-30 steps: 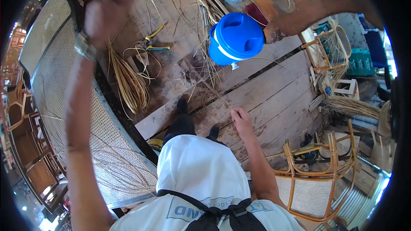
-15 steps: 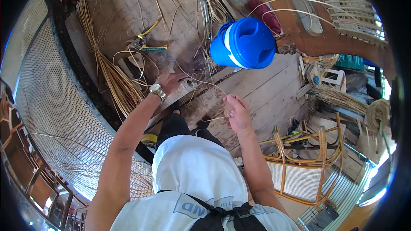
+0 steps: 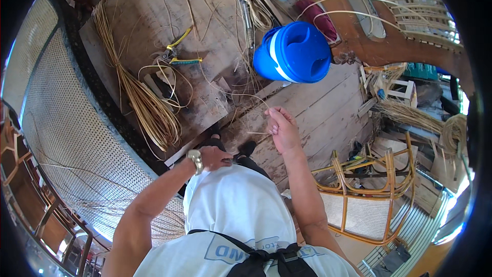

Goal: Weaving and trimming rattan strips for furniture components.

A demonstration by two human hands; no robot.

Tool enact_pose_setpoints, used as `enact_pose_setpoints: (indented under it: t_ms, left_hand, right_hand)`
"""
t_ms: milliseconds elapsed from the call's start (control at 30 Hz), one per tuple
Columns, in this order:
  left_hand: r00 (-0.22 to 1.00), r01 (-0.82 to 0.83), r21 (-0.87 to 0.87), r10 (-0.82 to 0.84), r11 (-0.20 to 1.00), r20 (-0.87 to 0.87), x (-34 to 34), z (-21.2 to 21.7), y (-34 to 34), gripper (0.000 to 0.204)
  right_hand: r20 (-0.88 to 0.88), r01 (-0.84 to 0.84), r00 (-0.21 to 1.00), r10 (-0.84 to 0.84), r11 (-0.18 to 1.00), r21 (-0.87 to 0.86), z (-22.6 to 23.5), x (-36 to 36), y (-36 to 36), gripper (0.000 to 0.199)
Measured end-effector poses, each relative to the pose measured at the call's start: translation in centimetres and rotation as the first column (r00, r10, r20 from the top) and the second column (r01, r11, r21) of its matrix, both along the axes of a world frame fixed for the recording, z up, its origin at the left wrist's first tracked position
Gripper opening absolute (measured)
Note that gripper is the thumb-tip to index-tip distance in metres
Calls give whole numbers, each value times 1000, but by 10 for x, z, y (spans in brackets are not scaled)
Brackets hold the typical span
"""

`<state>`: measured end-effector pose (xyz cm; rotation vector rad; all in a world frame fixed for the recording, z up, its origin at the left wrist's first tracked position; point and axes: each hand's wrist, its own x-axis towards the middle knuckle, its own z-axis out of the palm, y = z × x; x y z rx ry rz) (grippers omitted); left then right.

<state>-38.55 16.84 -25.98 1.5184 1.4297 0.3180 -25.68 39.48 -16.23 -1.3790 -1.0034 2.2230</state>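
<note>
A thin cane strand (image 3: 247, 94) is pinched in my closed right hand (image 3: 283, 129), out in front of my body. From the fingers it arcs leftward over the edge of the work board, and a short end (image 3: 258, 133) pokes out left below the hand. My left hand (image 3: 215, 157), with a metal watch on the wrist, lies against the front of my white shirt (image 3: 236, 190). Its fingers point right, loosely stretched, and no strand shows in them. Yellow-handled pruning shears (image 3: 177, 54) lie spread on the board beyond, beside a looped cane strand (image 3: 190, 92).
A tied cane bundle (image 3: 141, 102) lies along the board's left side, next to a curved woven cane panel (image 3: 77, 118). A blue lidded bucket (image 3: 297, 54) stands ahead to the right. Nearer right is a rattan chair frame (image 3: 364, 195); a carved wooden frame (image 3: 369, 36) is behind the bucket.
My left hand has drawn back from the board's edge to my shirt front. The right hand keeps its pinch on the strand, nearly in place.
</note>
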Motion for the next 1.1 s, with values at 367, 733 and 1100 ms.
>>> enact_pose_setpoints:
  t_ms: [367, 733, 1100]
  left_hand:
    - [-224, -628, -668, 730, 398, 646, -36, 54, 110, 33]
    - [-15, -800, -507, 833, 322, 553, -111, 36, 115, 15]
    - [82, -847, -422, 865, 323, 496, -113, -6, 126, 13]
  right_hand:
    - [-25, -169, 985, 168, 985, -42, -3, 2, -27, 11]
    - [383, -613, 773, 506, 751, 244, -24, 97, -18, 19]
    - [26, -508, 860, 510, 851, 135, -74, 6, -8, 34]
